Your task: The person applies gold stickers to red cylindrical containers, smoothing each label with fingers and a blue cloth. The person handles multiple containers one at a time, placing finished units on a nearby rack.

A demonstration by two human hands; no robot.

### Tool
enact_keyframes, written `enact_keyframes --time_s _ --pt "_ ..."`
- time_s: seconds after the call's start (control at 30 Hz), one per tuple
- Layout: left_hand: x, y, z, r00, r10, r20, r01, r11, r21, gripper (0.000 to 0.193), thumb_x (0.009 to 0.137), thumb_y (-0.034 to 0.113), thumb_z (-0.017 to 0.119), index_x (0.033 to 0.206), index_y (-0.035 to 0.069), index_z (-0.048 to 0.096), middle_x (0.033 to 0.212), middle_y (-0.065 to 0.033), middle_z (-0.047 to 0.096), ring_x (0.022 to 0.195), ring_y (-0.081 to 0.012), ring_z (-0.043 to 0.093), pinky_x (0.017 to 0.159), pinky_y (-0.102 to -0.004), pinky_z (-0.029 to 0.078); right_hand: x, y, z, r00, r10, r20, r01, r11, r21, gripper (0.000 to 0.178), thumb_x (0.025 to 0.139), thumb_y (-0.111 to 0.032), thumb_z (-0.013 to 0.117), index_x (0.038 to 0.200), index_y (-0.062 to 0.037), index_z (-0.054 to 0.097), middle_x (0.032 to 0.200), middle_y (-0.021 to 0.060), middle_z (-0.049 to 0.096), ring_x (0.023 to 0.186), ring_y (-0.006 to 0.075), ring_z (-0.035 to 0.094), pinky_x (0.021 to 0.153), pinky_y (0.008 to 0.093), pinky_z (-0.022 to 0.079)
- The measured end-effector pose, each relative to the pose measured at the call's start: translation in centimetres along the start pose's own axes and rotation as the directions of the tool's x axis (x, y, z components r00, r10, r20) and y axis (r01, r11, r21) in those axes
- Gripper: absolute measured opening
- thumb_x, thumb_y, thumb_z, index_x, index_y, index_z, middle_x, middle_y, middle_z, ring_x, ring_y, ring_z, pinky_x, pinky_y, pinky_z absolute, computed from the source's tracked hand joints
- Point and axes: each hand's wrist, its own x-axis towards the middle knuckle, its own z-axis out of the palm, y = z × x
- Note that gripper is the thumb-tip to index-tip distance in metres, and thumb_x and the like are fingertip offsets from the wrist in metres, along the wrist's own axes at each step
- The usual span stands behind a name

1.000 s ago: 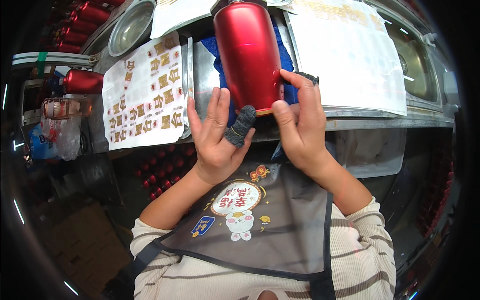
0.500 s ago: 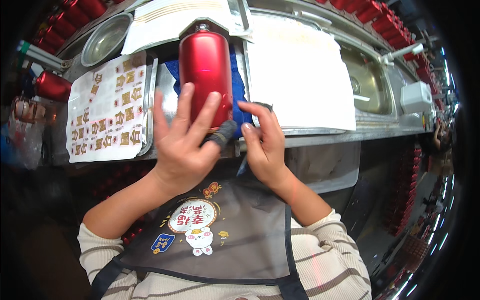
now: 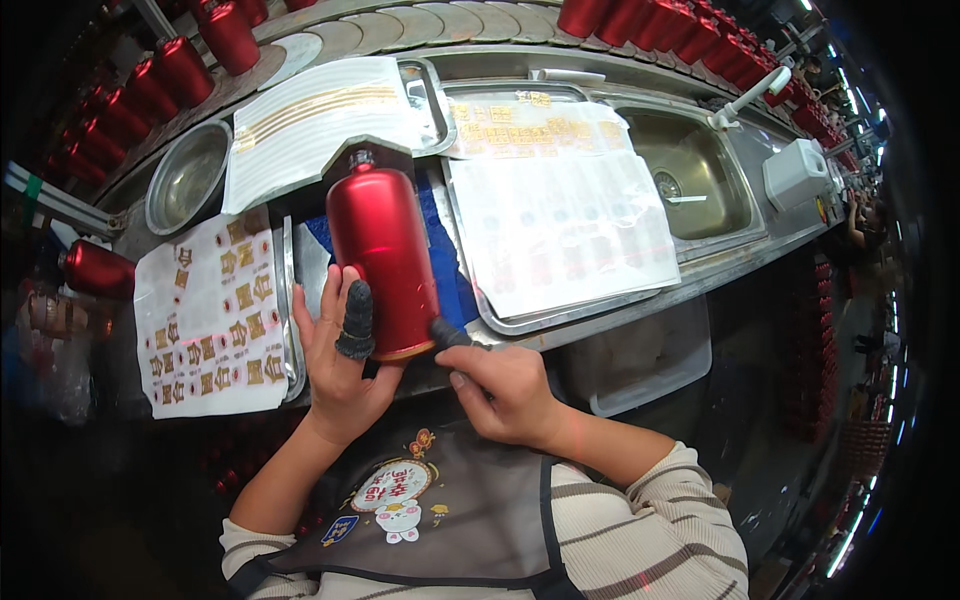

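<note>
A glossy red bottle lies on a blue cloth, its base toward me and its metal neck on a dark rest at the far end. My left hand lies along the bottle's lower left side, fingers stretched out, one wearing a black finger cot. Its thumb is at the base. At the lower right of the bottle is my right hand; its index finger, also in a black cot, touches the edge near the base. The other right fingers are curled, with nothing visible in them.
On the left, a tray holds a sheet of gold and red decals. A covered decal tray stands right, beside a sink. A metal bowl and a gold-striped sheet are beyond. Red bottles line a slatted conveyor.
My left hand has moved off the bottle's top to its lower left side. My right index finger now touches the bottle near its base. The view has shifted, showing more of the conveyor.
</note>
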Motion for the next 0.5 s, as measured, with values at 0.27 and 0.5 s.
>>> enact_keyframes --time_s 0.27,0.5 --pt "-0.7 -0.9 0.2 0.998 -0.059 -0.014 0.057 0.994 -0.094 0.092 0.072 0.021 0.083 0.147 -0.005 0.038 0.145 -0.0208 0.049 0.143 -0.0372 0.037 0.114 -0.0634 0.018 9.9 9.5 -8.1 0.902 0.311 -0.301 -0.365 0.92 -0.144 0.02 0.086 -0.013 0.071 0.103 -0.0035 0.073 0.089 0.0044 0.07 0.067 0.0074 0.058 0.061 0.0218 0.044" --pt "-0.7 -1.2 0.6 0.994 -0.112 0.0 0.11 0.979 -0.171 0.097 0.071 0.025 0.085 0.148 -0.006 0.035 0.145 -0.0229 0.048 0.139 -0.0403 0.041 0.11 -0.0689 0.021 24.5 25.0 -13.0 0.641 0.681 -0.353 -0.716 0.367 -0.593 0.041 0.079 -0.027 0.068 0.112 -0.0038 0.071 0.117 0.0241 0.063 0.111 0.0407 0.061 0.094 0.0454 0.05"
